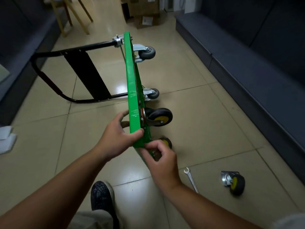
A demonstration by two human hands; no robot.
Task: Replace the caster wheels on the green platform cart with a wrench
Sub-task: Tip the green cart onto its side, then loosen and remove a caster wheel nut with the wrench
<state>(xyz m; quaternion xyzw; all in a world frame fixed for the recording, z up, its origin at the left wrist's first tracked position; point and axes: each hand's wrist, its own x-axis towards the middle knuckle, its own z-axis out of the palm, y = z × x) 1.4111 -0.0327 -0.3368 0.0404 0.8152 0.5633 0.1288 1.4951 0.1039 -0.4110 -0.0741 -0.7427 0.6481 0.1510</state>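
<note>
The green platform cart (131, 83) stands on its edge, with its underside facing right. My left hand (115, 138) grips the near corner of the green deck. My right hand (160, 160) has its fingers curled at the underside near that corner, over a black and yellow caster (166, 142) that is partly hidden; what they pinch is hidden. Another black and yellow caster (160, 117) is mounted just above. Two grey casters (146, 52) (153, 93) sit at the far end. A wrench (191, 180) and a loose caster (233, 182) lie on the floor to the right.
The cart's black folding handle (49, 80) lies on the tile floor to the left. Dark benches (247, 63) line the right side. Wooden chair legs (82, 19) and cardboard boxes (145, 15) stand at the far end. My shoe (101, 195) is below my hands.
</note>
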